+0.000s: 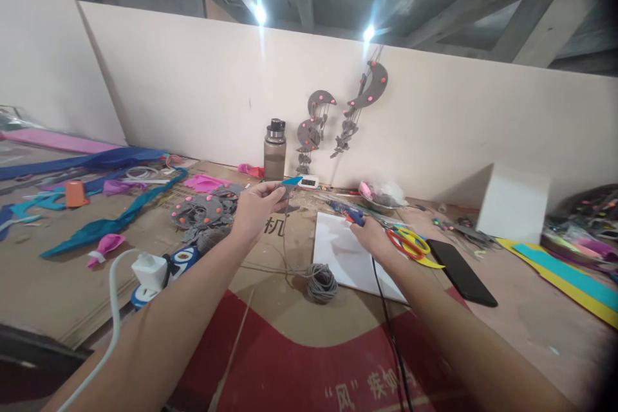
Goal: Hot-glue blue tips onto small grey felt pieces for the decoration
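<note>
Between the fingertips of my left hand, closed in a pinch, is a small pointed blue piece; its material is hard to tell. Grey cord hangs below those fingers and runs down toward a wound ball of grey cord on the cardboard. My right hand is wrapped round a blue glue gun with an orange trigger, held over white sheets. Its black cable trails down toward me. Left of my left hand lie grey crescent decorations dotted with pink and orange.
Scissors with red and yellow handles and a black phone lie right. A bottle and small digital clock stand by the wall. Moon-shaped hangings hang there. A power strip with white plug sits left, near blue fabric strips.
</note>
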The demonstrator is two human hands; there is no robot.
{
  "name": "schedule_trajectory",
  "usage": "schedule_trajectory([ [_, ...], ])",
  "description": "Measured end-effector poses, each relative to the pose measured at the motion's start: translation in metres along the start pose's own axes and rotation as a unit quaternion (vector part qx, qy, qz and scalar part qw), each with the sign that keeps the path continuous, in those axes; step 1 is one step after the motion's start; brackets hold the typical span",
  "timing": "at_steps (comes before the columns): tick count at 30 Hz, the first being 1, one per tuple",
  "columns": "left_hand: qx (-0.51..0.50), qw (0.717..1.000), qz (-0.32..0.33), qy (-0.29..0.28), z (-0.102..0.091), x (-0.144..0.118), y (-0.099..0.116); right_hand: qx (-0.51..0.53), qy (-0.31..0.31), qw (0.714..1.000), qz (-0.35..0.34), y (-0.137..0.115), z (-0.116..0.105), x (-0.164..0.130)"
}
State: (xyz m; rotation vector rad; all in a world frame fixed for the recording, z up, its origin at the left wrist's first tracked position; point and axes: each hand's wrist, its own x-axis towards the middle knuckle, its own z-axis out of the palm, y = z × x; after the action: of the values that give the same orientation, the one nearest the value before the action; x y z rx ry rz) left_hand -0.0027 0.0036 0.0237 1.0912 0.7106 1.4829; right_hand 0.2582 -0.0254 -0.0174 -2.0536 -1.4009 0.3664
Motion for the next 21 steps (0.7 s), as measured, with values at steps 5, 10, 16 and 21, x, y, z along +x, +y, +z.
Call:
schedule_trajectory([
  [5, -0.006, 1.000, 0.003, 0.006, -0.002, 0.002, -0.002, 0.328, 0.070, 0.941, -0.050, -0.036, 0.003, -0.018],
  [10, -0.004, 1.000, 0.006, 0.026, -0.006, 0.005, -0.005, 0.458, 0.027, 0.878, -0.134, -0.077, 0.005, -0.043],
  [16, 0.008, 0.999, 0.009, 0.053, -0.006, 0.005, -0.008, 0.411, -0.064, 0.874, -0.252, -0.085, 0.012, -0.065],
  [21, 0.021, 0.998, 0.012, 0.059, -0.004, 0.003, -0.008, 0.331, -0.062, 0.896, -0.288, -0.075, 0.023, -0.066],
])
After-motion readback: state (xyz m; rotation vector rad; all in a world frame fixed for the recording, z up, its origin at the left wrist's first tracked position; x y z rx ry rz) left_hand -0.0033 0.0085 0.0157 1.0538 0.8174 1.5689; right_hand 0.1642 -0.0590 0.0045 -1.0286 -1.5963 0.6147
